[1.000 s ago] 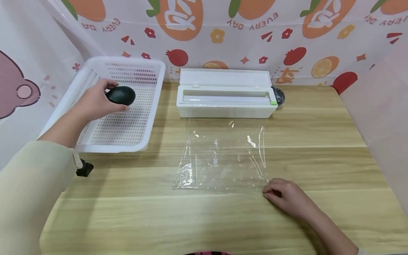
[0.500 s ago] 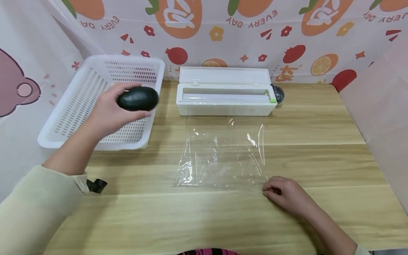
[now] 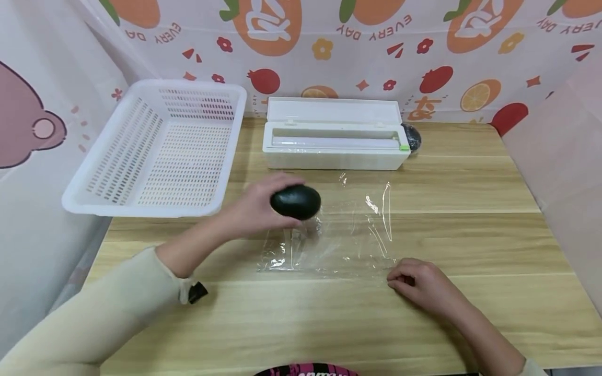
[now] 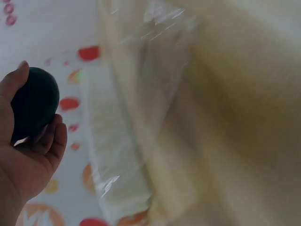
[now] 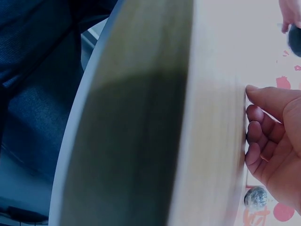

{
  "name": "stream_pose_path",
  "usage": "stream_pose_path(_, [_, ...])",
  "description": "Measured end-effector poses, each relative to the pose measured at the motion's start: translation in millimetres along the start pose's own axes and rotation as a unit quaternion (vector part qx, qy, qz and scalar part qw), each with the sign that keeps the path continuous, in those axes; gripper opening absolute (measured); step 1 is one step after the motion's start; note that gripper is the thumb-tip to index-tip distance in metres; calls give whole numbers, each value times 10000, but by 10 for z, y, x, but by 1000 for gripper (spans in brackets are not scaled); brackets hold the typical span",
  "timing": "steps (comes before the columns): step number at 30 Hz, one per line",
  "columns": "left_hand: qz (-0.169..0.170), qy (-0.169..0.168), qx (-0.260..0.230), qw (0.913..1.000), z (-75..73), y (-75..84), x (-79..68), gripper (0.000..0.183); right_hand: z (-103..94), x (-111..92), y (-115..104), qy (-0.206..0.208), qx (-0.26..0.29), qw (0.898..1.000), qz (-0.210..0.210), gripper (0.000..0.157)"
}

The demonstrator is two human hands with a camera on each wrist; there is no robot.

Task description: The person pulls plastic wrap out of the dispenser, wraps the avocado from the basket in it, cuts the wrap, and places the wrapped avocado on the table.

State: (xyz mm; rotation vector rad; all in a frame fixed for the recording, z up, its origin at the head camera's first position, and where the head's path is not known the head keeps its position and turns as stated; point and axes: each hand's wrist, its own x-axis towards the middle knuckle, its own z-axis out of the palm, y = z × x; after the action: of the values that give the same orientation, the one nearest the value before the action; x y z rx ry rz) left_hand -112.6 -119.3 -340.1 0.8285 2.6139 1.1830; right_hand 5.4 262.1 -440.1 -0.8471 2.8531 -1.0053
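My left hand [image 3: 258, 206] grips a dark green, smooth oval avocado [image 3: 296, 202] above the left part of a sheet of cling film [image 3: 338, 240]. In the left wrist view, fingers and thumb curl round the avocado [image 4: 36, 101]. The clear film lies creased on the table, drawn from a white cling film dispenser [image 3: 334, 159] with its lid up. At the film's near right corner rests my right hand [image 3: 420, 287], fingers loosely bent, fingertips on the tabletop. The right wrist view shows its thumb apart from the fingers; whether film lies under the fingertips is unclear.
A white perforated basket [image 3: 141, 213] stands at the back left. Behind the dispenser's right end sits a dark, film-wrapped round thing [image 3: 412, 138]. A fruit-patterned curtain [image 3: 348, 68] borders the back of the wooden table [image 3: 470, 198].
My left hand has carried the avocado out of the basket, rightward and nearer, to over the cling film. The right hand has stayed at the film's corner.
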Motion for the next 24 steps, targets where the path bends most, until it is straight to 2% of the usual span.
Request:
stream_pose_path(4, [23,-620,81,9980,332,-97,49,82,12,3,5,-45,84,10000,4,21])
stream_pose_path(8, [220,-761,57,9968,544,-135,97,79,-2,10,-2,-75,119,9999,28,20])
stream_pose_path(18, [429,-1027,222,9935,774,-142,175,77,-17,8,-5,1,-5,10000,-3,23])
stream_pose_path(24, [455,-1130,274,9922,859,-130,183,78,-29,-1,-10,-141,49,9998,153,17])
